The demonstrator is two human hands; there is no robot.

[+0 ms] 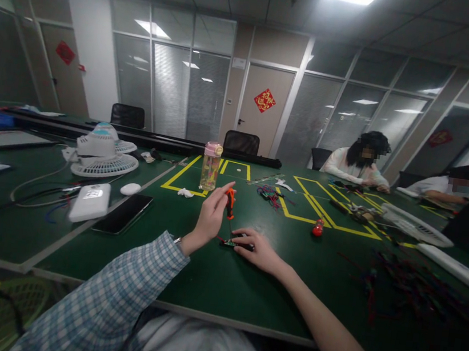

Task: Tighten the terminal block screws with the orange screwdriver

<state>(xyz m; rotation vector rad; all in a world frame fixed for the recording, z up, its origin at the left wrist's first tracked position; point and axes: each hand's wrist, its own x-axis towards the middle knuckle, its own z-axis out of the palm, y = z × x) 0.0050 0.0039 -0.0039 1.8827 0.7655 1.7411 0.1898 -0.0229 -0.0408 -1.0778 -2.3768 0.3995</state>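
My left hand (210,218) grips an orange-and-black screwdriver (230,205) by its handle, with the fingers up near the top end. The screwdriver stands nearly upright, its thin shaft pointing down at a small green circuit board (229,243) on the table. Whether the tip touches a screw is too small to tell. My right hand (262,252) lies low over the table, its fingers closed on the board's right side and on a dark part there, holding it against the surface. Part of the board is hidden under these fingers.
Ahead stands a pink-capped bottle (210,168). To the left lie a black phone (124,214), a white power bank (91,202) and a white fan (104,165). Bundled wires (270,196) and a red screwdriver (318,227) lie right. Two people (360,157) sit across, at the right.
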